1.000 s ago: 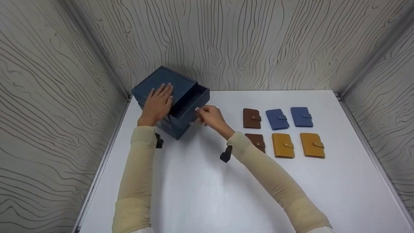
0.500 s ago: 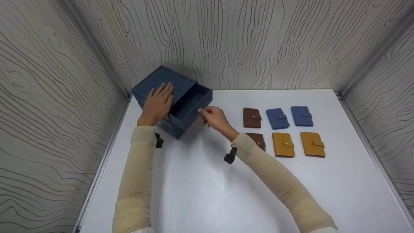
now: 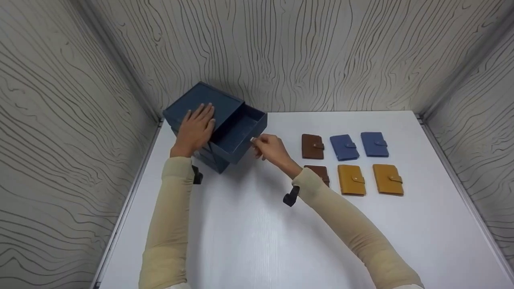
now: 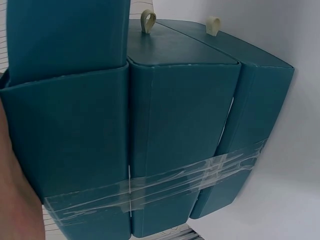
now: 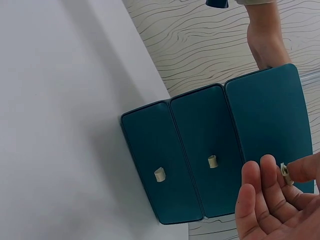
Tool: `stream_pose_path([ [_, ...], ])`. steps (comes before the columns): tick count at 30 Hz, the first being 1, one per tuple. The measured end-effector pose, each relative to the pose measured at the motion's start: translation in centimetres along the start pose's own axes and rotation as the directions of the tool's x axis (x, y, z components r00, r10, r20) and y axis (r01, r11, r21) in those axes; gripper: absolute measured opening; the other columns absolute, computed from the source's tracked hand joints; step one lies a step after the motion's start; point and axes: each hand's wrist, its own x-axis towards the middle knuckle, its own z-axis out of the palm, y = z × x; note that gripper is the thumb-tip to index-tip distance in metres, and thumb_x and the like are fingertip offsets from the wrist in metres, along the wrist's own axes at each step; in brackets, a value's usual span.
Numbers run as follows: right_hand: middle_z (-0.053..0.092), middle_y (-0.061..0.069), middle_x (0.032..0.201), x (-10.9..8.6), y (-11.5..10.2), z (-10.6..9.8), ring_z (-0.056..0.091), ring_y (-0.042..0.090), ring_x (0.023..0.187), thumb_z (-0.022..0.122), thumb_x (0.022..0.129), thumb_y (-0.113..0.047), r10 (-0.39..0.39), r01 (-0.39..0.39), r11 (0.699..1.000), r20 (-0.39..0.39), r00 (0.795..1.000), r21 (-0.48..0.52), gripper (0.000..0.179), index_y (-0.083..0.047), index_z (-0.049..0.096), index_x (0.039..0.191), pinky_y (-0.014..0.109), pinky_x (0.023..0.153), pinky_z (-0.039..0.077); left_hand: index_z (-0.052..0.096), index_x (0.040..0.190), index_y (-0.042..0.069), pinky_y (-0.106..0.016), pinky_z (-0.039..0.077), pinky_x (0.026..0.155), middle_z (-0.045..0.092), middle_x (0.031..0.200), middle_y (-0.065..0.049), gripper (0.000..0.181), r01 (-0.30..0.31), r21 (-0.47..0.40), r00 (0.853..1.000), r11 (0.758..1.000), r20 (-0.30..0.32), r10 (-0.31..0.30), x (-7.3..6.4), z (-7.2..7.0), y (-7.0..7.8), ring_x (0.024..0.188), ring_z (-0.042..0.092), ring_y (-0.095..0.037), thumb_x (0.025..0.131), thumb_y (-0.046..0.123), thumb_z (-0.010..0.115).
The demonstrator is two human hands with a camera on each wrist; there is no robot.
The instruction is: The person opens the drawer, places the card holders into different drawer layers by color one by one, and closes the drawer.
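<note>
A dark teal unit of three stacked drawers stands at the table's back left. My left hand lies with spread fingers on its top. The top drawer is pulled partway out, and its inside shows nothing in it. At its front, my right hand pinches the cream pull loop between thumb and index finger, the other fingers loosely bent. Both lower drawers are closed, with similar loops on their fronts. In the left wrist view, clear tape runs across the tiers' sides.
Small snap-tab wallets lie in two rows on the right of the white table: brown, blue and mustard. My right forearm partly covers the nearer brown wallet. Wood-grain-patterned panels enclose the back and sides.
My right hand has drawn back toward the right and slightly nearer, and the top drawer has slid further out with it. The left hand has stayed on top of the unit.
</note>
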Motion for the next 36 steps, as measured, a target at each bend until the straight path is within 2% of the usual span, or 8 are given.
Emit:
stream_pose_path([
  [4,0.074,0.025,0.095,-0.2,0.3,-0.2,0.074,0.026,0.077,0.057,0.111,-0.024,-0.007,0.007,1.0,0.004,1.0,-0.003,0.031,-0.001,0.075,0.101,0.037,0.066,0.063,0.025,0.171,0.015,-0.053,0.004,0.139,0.022,0.179,-0.001,0.059,0.001,-0.002,1.0,1.0,-0.005,-0.001,0.0,0.0,0.0,0.168,0.015,-0.024,0.118,0.041,0.025],
  [7,0.074,0.023,0.092,-0.3,0.5,-0.3,0.071,0.016,0.071,0.057,0.11,-0.023,-0.013,0.013,1.0,0.001,1.0,-0.005,0.03,-0.001,0.076,0.102,0.042,0.069,0.064,0.026,0.171,0.015,-0.053,0.005,0.139,0.023,0.179,-0.001,0.059,0.003,0.003,1.0,1.0,-0.01,-0.003,0.0,0.0,0.0,0.168,0.016,-0.024,0.117,0.042,0.024],
  [9,0.075,0.024,0.092,-0.4,0.6,-0.4,0.07,0.014,0.069,0.057,0.11,-0.023,-0.015,0.015,1.0,-0.001,1.0,-0.003,0.031,0.0,0.076,0.102,0.04,0.067,0.064,0.026,0.171,0.016,-0.053,0.006,0.139,0.023,0.178,-0.001,0.06,0.003,0.007,1.0,1.0,-0.012,-0.003,-0.1,-0.1,0.0,0.168,0.016,-0.024,0.117,0.042,0.024],
  [15,0.074,0.016,0.086,-0.7,0.8,-0.7,0.069,0.013,0.069,0.058,0.109,-0.024,-0.01,0.01,1.0,-0.005,1.0,0.014,0.031,0.0,0.075,0.101,0.022,0.058,0.056,0.027,0.17,0.015,-0.054,0.007,0.138,0.024,0.178,-0.002,0.059,-0.006,0.007,1.0,1.0,-0.017,0.006,0.0,0.0,-0.1,0.168,0.017,-0.025,0.117,0.041,0.025],
  [19,0.073,0.008,0.08,-1.0,0.9,-0.9,0.069,0.014,0.068,0.058,0.109,-0.024,-0.013,0.013,1.0,-0.008,1.0,0.024,0.031,-0.001,0.075,0.099,0.022,0.057,0.056,0.026,0.171,0.015,-0.053,0.005,0.139,0.023,0.178,-0.001,0.059,-0.005,-0.007,1.0,1.0,-0.011,0.005,-0.1,0.0,-0.1,0.168,0.016,-0.024,0.117,0.042,0.025],
  [29,0.073,0.01,0.08,-1.3,1.0,-1.5,0.069,0.013,0.067,0.058,0.108,-0.022,-0.011,0.011,0.999,-0.016,1.0,0.041,0.029,-0.001,0.075,0.097,0.022,0.056,0.056,0.024,0.171,0.016,-0.052,0.004,0.139,0.021,0.179,0.0,0.059,-0.005,-0.003,1.0,1.0,-0.009,0.005,0.3,-0.1,-0.2,0.168,0.015,-0.023,0.118,0.041,0.024],
  [36,0.073,0.007,0.078,-1.8,1.3,-1.8,0.07,0.013,0.067,0.058,0.108,-0.022,-0.003,0.004,1.0,-0.003,1.0,0.025,0.032,0.004,0.075,0.102,0.029,0.061,0.06,0.024,0.171,0.017,-0.052,0.005,0.139,0.021,0.179,0.0,0.059,-0.002,-0.003,1.0,1.0,-0.007,0.002,0.1,0.0,-0.1,0.168,0.015,-0.023,0.117,0.041,0.024],
])
